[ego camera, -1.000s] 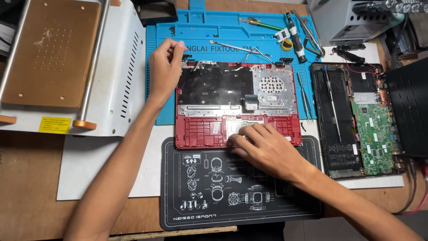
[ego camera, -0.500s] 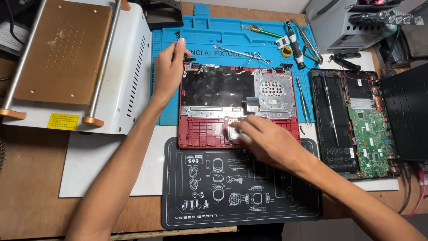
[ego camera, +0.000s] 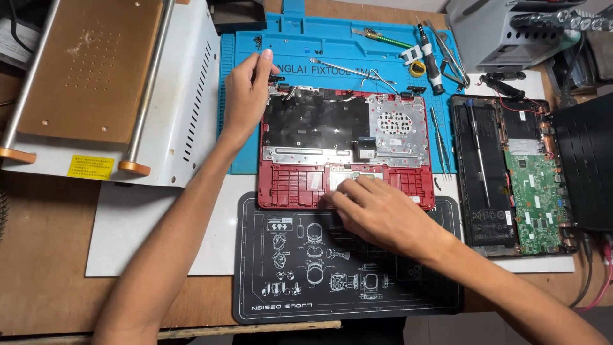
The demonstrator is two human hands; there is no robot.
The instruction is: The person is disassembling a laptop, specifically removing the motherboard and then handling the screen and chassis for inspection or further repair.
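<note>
- Left hand (ego camera: pixel 246 96) grip: thumb and fingers pinch narrowly on the upper left corner of the red plastic laptop palmrest shell (ego camera: pixel 300 185), by the hinge bracket, and steady it.
- Right hand (ego camera: pixel 383 214) grip: fingers lie flat and loosely spread on the shell's lower middle, fingertips at the pale touchpad board (ego camera: pixel 354 172); nothing is enclosed.
- Shell position: inner side up, straddling the blue silicone repair mat (ego camera: pixel 319 45) and the black printed work mat (ego camera: pixel 357 300) on the wooden surface (ego camera: pixel 45 268).
- Judgement: keep the corner pinned; press lightly near the board, avoiding the thin cables.
- Opened black laptop base with green circuit board (ego camera: pixel 536 191) lies just right.
</note>
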